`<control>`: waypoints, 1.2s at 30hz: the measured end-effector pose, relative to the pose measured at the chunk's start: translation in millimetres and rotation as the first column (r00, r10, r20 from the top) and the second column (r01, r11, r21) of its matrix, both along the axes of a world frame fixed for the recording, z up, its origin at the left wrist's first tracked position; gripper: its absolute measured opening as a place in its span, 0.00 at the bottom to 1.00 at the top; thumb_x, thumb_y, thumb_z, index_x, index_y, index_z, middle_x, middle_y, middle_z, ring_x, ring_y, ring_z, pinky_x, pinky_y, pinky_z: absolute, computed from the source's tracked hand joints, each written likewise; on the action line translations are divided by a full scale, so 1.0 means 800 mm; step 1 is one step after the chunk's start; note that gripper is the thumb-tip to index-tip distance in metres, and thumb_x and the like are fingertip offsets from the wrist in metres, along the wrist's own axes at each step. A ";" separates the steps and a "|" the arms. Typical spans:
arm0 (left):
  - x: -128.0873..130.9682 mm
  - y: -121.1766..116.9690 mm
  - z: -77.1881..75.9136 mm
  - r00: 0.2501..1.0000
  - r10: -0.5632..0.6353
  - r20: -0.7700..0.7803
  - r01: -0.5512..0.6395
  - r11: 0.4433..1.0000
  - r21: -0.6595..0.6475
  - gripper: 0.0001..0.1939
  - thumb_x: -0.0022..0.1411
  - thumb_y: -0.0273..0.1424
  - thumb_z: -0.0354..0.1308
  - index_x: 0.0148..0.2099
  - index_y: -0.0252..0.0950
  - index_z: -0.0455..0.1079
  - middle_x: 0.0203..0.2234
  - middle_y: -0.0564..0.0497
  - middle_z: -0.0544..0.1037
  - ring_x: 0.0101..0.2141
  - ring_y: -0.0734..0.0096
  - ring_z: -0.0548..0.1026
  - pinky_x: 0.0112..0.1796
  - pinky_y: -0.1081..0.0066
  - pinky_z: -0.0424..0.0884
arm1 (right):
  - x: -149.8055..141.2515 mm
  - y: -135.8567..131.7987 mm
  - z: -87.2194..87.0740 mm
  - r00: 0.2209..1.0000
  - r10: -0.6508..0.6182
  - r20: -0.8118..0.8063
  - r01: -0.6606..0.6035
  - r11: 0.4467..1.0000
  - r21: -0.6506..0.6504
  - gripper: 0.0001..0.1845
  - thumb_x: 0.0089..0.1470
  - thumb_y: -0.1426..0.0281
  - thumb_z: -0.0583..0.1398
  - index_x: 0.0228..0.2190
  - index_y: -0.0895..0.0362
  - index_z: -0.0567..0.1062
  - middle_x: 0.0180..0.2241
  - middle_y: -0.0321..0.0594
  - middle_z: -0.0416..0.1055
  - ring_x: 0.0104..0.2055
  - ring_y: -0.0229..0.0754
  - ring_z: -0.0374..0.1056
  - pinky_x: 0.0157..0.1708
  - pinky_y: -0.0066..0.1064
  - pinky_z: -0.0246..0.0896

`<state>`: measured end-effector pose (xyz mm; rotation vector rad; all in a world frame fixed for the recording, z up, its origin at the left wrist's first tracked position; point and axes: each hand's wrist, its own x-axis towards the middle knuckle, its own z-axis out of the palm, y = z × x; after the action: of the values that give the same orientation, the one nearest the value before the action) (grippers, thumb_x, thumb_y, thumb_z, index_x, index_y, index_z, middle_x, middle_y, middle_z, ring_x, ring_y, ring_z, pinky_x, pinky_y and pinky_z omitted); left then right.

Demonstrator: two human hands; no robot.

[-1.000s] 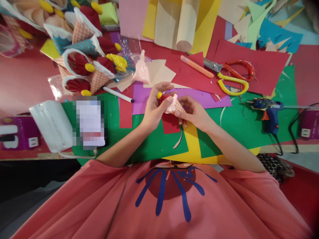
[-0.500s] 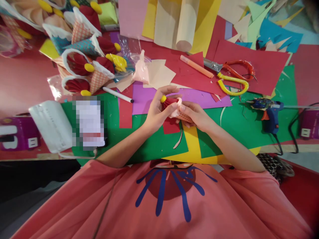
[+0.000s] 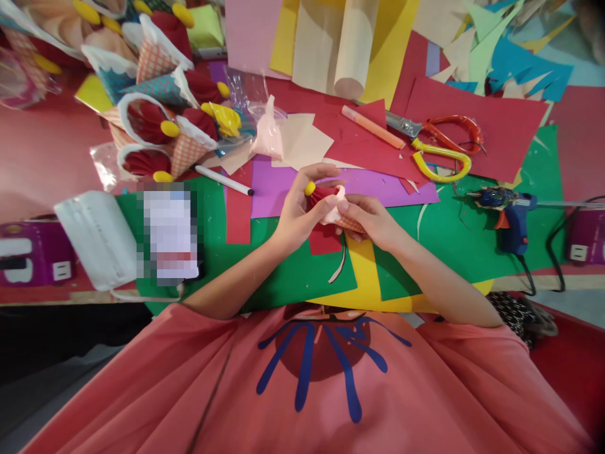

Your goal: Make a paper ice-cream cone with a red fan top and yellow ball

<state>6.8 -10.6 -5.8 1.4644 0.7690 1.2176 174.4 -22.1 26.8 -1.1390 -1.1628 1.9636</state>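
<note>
Between my two hands is a small paper ice-cream cone (image 3: 352,221) with a checkered orange body, a white rim, pleated dark red filling and a yellow ball at its tip. My left hand (image 3: 302,211) wraps round the red end, its thumb pressed on the white rim. My right hand (image 3: 371,221) grips the checkered part, thumb against the rim close to the left thumb. Fingers hide much of the cone. Just below the hands lie a red paper piece (image 3: 324,244) and a thin curled strip (image 3: 338,268), over green sheets (image 3: 283,277).
Finished-looking cones (image 3: 191,145) are piled at upper left. A white marker (image 3: 224,180), a bag of pale pink clay (image 3: 268,135), an orange pen (image 3: 373,126) and scissors (image 3: 442,148) lie beyond my hands. A blue glue gun (image 3: 515,221) is at right, a phone (image 3: 170,233) at left.
Almost nothing differs. My right thumb and fingers have shifted very slightly on the cone; the left hand keeps its hold.
</note>
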 end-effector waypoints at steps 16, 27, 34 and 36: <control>-0.003 0.003 -0.015 0.997 -0.018 0.072 0.025 0.994 -0.104 0.20 0.66 0.40 0.58 0.59 0.49 0.62 0.56 0.51 0.72 0.55 0.62 0.75 0.53 0.62 0.75 | 0.000 0.000 0.002 1.000 0.021 -0.021 -0.022 1.000 -0.021 0.28 0.52 0.45 0.62 0.34 0.59 0.70 0.23 0.31 0.70 0.14 0.26 0.59 0.11 0.21 0.48; -0.008 0.008 -0.017 0.997 -0.012 0.075 0.020 0.994 -0.106 0.20 0.68 0.41 0.56 0.60 0.50 0.61 0.56 0.51 0.73 0.52 0.65 0.76 0.51 0.65 0.75 | -0.002 0.000 -0.007 0.997 0.052 -0.065 -0.051 0.999 0.004 0.28 0.51 0.52 0.67 0.43 0.57 0.65 0.23 0.26 0.69 0.16 0.28 0.66 0.11 0.18 0.55; -0.005 0.004 -0.013 0.992 -0.066 0.106 0.083 0.983 -0.164 0.22 0.66 0.39 0.58 0.60 0.52 0.61 0.55 0.52 0.73 0.52 0.67 0.76 0.51 0.66 0.75 | -0.003 -0.002 0.002 0.999 0.006 -0.043 -0.008 0.999 -0.036 0.27 0.53 0.45 0.62 0.38 0.55 0.64 0.18 0.23 0.65 0.12 0.27 0.59 0.07 0.17 0.44; -0.004 0.002 -0.011 0.991 -0.077 0.106 0.095 0.980 -0.172 0.22 0.66 0.39 0.58 0.61 0.52 0.60 0.55 0.52 0.73 0.52 0.67 0.75 0.51 0.66 0.75 | -0.003 -0.002 0.004 1.000 0.001 -0.007 -0.001 0.999 -0.051 0.27 0.52 0.45 0.62 0.37 0.54 0.64 0.16 0.22 0.63 0.11 0.27 0.57 0.07 0.17 0.43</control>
<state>3.7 -9.4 -14.8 1.2695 0.7201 1.1182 171.7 -23.9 30.2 -1.1565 -1.1160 2.0067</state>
